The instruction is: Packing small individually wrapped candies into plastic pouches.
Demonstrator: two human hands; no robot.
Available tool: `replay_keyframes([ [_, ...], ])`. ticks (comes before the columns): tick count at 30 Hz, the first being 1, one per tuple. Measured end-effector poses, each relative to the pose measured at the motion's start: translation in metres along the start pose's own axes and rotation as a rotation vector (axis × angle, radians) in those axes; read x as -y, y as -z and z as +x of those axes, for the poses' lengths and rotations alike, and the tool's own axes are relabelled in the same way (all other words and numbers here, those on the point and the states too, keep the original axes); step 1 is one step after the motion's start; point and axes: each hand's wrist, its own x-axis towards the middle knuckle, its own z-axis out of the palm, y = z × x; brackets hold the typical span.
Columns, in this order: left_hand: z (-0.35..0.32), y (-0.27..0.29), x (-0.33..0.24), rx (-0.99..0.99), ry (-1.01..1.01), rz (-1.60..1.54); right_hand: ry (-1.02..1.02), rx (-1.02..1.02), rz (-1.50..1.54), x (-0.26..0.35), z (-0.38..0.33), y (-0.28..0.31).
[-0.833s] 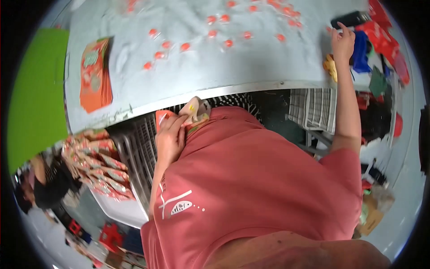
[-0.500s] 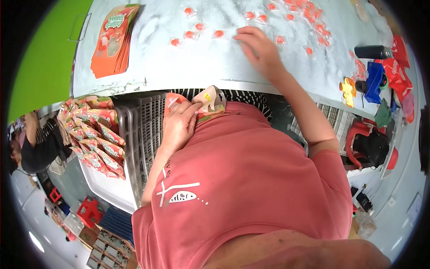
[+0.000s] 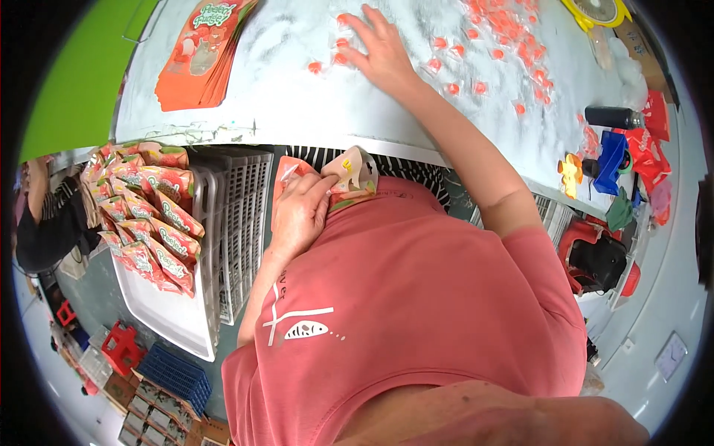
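At the table's front edge, my left hand (image 3: 299,209) is closed on a printed red and beige candy pouch (image 3: 351,172). The pouch's mouth faces the table; its inside is hidden. My right hand (image 3: 383,53) reaches over the table with its fingers apart. By its fingertips lie a few red round candies in clear wrappers, one candy (image 3: 314,68) a little to their left. I see nothing held in that hand. A larger spread of wrapped candies (image 3: 513,33) covers the table farther right.
A stack of flat red pouches (image 3: 195,82) lies at the table's left. Filled pouches (image 3: 167,215) fill a white tray (image 3: 160,316) at my left, beside grey crates (image 3: 242,223). A dark bottle (image 3: 611,117), a blue holder (image 3: 610,160) and a yellow scale (image 3: 595,9) are on the right.
My right hand has moved left and farther onto the table, to the candies on the left. My left hand still holds the pouch. The whole view has shifted slightly.
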Motion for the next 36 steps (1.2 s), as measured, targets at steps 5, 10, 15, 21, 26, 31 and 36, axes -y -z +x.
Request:
replay_keyframes([
  [5,-0.002,0.000,0.001,0.031,0.035,-0.002,0.149,0.252,-0.212,0.003,0.008,-0.038],
  [10,0.002,-0.001,-0.002,-0.013,0.002,-0.001,0.008,0.151,0.199,0.012,0.027,-0.053],
  [15,-0.002,-0.002,0.002,-0.053,0.015,-0.014,-0.174,0.011,0.417,-0.004,0.008,-0.024],
  [21,0.003,-0.006,0.002,-0.020,-0.013,-0.017,0.023,0.101,0.203,0.017,-0.016,-0.019],
  [26,0.003,-0.004,0.000,-0.003,-0.009,-0.010,0.083,0.098,0.047,0.017,-0.015,-0.031],
  [31,0.001,-0.006,0.000,-0.014,0.001,-0.003,0.079,0.070,0.086,0.023,-0.013,-0.033],
  [36,0.000,-0.003,-0.002,0.019,0.043,0.014,0.100,0.213,-0.095,0.022,-0.012,-0.043],
])
